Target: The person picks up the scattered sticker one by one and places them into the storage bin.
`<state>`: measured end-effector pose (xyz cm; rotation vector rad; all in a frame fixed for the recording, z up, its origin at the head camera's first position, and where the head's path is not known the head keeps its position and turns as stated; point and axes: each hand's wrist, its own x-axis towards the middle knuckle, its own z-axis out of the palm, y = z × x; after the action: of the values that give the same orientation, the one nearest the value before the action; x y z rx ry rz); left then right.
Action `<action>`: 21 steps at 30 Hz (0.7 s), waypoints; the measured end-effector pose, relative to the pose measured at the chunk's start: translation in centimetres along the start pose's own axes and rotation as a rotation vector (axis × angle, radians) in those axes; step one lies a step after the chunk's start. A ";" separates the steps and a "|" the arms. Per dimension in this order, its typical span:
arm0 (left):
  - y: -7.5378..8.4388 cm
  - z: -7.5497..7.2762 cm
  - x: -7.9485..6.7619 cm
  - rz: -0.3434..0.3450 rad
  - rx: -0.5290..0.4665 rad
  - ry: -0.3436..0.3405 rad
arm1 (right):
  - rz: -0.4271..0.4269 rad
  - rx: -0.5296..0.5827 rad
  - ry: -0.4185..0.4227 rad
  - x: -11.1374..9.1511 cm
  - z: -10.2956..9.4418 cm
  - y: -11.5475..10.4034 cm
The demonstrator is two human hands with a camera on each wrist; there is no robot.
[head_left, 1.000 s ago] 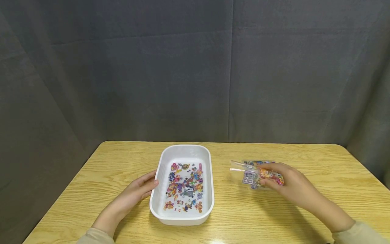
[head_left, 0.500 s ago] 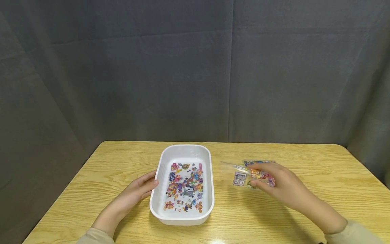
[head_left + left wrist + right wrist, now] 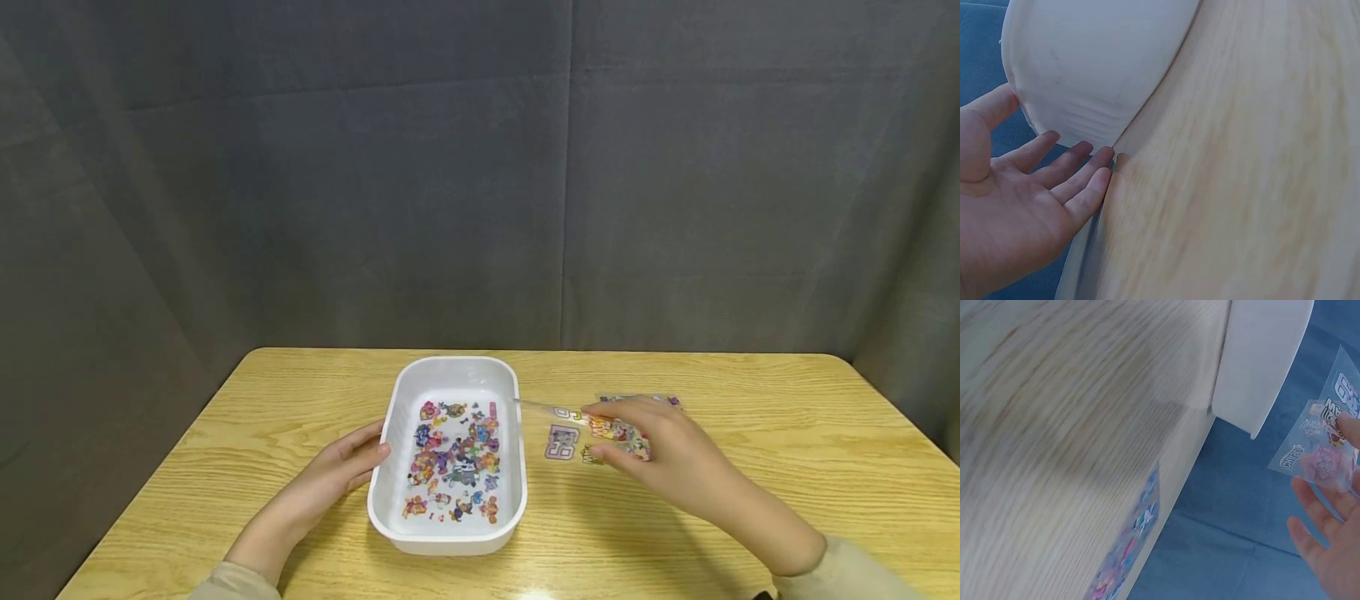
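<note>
A white tray (image 3: 381,518) stands on the table with clear sheets of colourful cartoon stickers (image 3: 467,472) lying flat inside it. My left hand (image 3: 322,475) rests against the tray's left side: the thumb touches the rim, and the nearly straight fingers touch the lower wall, as the left wrist view shows. To the tray's right, my right hand (image 3: 667,446) pinches a clear sticker sheet (image 3: 562,442) between thumb and fingers. This sheet is tilted, and its far left corner reaches the tray's right rim. Part of it is hidden by the fingers.
Another sticker sheet (image 3: 670,401) lies on the wooden table (image 3: 750,383) behind my right hand, partly covered by it; the right wrist view shows this flat sheet (image 3: 1129,540) near the table edge. A dark grey curtain (image 3: 450,183) hangs behind the table.
My right hand has moved left with the sticker sheet, bringing its corner from well apart to the tray's right rim. My left hand and the tray have stayed in place.
</note>
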<state>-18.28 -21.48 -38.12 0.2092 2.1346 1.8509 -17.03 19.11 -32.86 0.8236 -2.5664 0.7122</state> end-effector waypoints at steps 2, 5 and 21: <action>0.0 0.0 0.0 0.002 -0.002 0.000 | -0.007 0.007 0.000 0.2 0.1 -0.3; -0.1 0.0 0.0 0.005 -0.002 -0.003 | -0.014 0.007 -0.006 0.4 0.3 -0.7; -0.1 -0.1 0.0 0.002 -0.007 0.000 | -0.036 0.024 -0.023 1.3 1.4 -2.4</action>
<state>-18.32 -21.56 -38.24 0.2095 2.1282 1.8588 -16.82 16.06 -32.55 0.8888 -2.5612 0.7284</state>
